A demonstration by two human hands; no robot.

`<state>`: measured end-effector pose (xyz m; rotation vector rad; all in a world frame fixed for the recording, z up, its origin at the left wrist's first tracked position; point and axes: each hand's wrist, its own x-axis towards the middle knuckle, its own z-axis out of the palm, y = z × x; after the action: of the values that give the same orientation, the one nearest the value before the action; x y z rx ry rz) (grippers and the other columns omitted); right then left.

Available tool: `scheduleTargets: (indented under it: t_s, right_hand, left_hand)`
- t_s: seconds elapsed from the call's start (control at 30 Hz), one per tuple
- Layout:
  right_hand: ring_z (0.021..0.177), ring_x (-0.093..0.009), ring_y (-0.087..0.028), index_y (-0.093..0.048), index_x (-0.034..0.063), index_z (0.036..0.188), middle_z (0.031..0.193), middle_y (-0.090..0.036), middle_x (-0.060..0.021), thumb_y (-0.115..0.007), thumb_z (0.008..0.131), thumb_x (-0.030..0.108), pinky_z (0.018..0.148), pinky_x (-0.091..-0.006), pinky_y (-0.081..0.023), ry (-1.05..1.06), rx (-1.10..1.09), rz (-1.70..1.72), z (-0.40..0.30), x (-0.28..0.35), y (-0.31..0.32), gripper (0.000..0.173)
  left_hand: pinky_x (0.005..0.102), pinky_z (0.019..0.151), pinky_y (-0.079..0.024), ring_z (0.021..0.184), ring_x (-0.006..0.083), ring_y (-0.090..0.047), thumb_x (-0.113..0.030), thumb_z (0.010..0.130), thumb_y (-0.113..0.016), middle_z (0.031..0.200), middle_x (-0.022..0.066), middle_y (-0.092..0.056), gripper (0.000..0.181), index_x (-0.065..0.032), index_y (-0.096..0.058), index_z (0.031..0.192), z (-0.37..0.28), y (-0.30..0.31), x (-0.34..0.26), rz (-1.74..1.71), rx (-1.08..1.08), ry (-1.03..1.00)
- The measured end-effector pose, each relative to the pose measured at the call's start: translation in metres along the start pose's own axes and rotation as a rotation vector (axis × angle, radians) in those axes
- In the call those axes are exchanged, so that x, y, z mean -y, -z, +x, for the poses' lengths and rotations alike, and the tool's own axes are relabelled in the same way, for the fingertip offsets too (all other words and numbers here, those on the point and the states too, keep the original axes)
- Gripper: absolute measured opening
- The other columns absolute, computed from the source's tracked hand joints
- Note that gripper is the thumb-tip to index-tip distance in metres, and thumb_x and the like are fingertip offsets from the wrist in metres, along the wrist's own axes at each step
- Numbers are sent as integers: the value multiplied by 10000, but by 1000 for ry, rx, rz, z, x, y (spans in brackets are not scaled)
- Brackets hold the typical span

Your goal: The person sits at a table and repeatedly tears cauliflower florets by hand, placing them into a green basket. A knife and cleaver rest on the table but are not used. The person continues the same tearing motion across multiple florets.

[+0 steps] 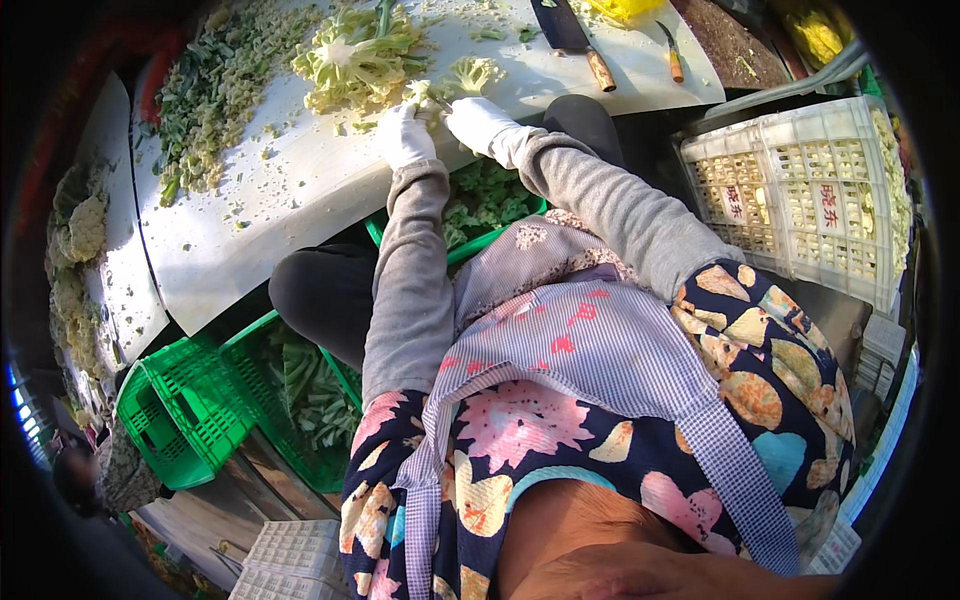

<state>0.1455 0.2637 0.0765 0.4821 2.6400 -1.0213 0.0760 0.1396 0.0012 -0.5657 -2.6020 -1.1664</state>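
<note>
My left hand (406,136), in a white glove, pinches a pale cauliflower floret (421,94) at the near edge of the white worktable (247,247). Close beside it, my right hand (484,126), also gloved, is closed around what looks like a small knife; only a bit of its thin blade (442,102) shows against the floret, and the handle is hidden in the fist. A large, partly cut cauliflower head (352,60) lies just beyond my left hand. Another cut floret (474,75) rests on the table past my right hand.
A cleaver (562,26) and a small curved knife (673,56) lie at the far right. Crumbs and leaf trimmings (217,105) cover the left. Green crates (187,412) with leaves stand below the table. White crates (795,195) of florets stand right. Another person (124,465) is at left.
</note>
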Motion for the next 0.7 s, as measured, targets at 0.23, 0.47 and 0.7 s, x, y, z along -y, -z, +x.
scheduleTargets:
  t_s: [0.23,0.47,0.7]
  right_hand:
    - [702,-317,-709,-730,13,934,819,-713,-199,-512,937,254,664,-424,-559,-130,10,138,0,-18,-29,325]
    - [570,-230,-637,-643,23,970,728,-676,-119,-502,981,399,563,-352,-518,-146,43,443,-84,-38,23,402]
    - [797,-368,-657,-658,60,1019,882,-702,-160,-502,939,527,740,-429,-500,11,-367,117,37,-66,61,499]
  left_hand:
    - [343,722,-499,772,222,-630,-241,870,-731,825,85,-697,186,-56,-718,873,-3,16,1,-309,82,412]
    - [284,790,-529,894,164,-641,-113,997,-558,1027,72,-685,199,-30,-617,1168,-16,26,72,-1305,196,595]
    - [289,674,-522,720,164,-619,-110,978,-564,902,64,-679,159,-47,-671,1078,-32,53,78,-920,194,522]
